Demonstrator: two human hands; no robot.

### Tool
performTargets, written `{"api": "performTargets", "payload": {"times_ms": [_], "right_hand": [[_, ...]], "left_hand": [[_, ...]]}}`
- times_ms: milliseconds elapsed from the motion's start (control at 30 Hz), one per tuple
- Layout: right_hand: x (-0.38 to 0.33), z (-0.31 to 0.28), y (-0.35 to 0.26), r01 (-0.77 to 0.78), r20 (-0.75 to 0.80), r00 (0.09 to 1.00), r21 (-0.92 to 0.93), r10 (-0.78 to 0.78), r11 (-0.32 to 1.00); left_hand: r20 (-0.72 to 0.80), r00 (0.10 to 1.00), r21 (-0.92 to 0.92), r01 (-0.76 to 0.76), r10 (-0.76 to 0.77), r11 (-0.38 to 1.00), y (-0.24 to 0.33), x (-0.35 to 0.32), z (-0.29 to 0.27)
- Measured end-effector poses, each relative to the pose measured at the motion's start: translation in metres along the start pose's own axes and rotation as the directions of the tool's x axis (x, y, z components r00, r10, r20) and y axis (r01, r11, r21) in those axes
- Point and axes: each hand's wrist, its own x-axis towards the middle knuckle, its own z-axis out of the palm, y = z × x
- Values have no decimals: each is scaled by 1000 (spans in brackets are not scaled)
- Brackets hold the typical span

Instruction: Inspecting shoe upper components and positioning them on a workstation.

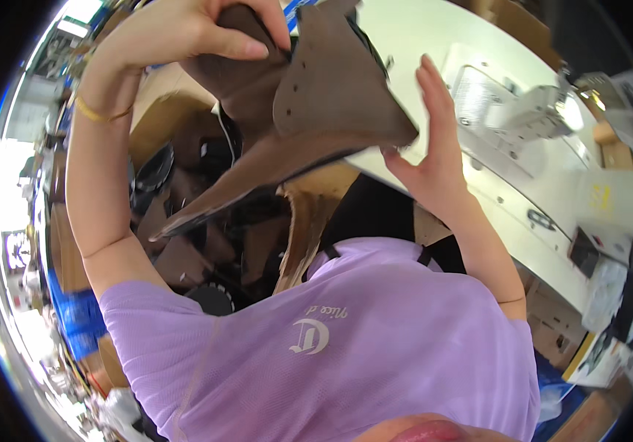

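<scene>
My left hand (239,35) is closed on a brown leather-like piece (316,96), thumb on its near face, and holds it raised in front of me. The piece has stitched-together panels with small punched holes, a dark inner side and a long narrow flap hanging to the lower left. Beside its right corner is my right hand (441,158), open, fingers stretched upward and thumb apart. The thumb tip is close to that corner; whether it touches cannot be told.
Below the piece, a cardboard box (305,221) holds several brown and black pieces (206,250). To the right stands a white work table (423,37) with a sewing machine (533,114). Blue crates (81,317) and more boxes line the left side.
</scene>
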Motion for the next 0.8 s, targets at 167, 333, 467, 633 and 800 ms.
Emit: {"api": "performTargets", "payload": {"times_ms": [167, 333, 467, 633, 800], "right_hand": [[-10, -36, 5, 171, 59, 985, -248, -161, 954], [-40, -44, 35, -490, 80, 678, 790, 730, 369], [-49, -45, 36, -459, 137, 558, 873, 818, 167], [-57, -21, 20, -395, 200, 475, 919, 857, 5], [-83, 16, 2, -731, 429, 511, 673, 745, 114]], "left_hand": [[-153, 970, 150, -165, 188, 975, -9, 101, 1], [-619, 781, -517, -321, -87, 794, -85, 137, -5], [-592, 722, -672, -196, -359, 714, -145, 148, 74], [-550, 814, -767, -405, -186, 498, -142, 143, 216], [-547, 805, -828, -560, -231, 9, -151, 129, 235]]}}
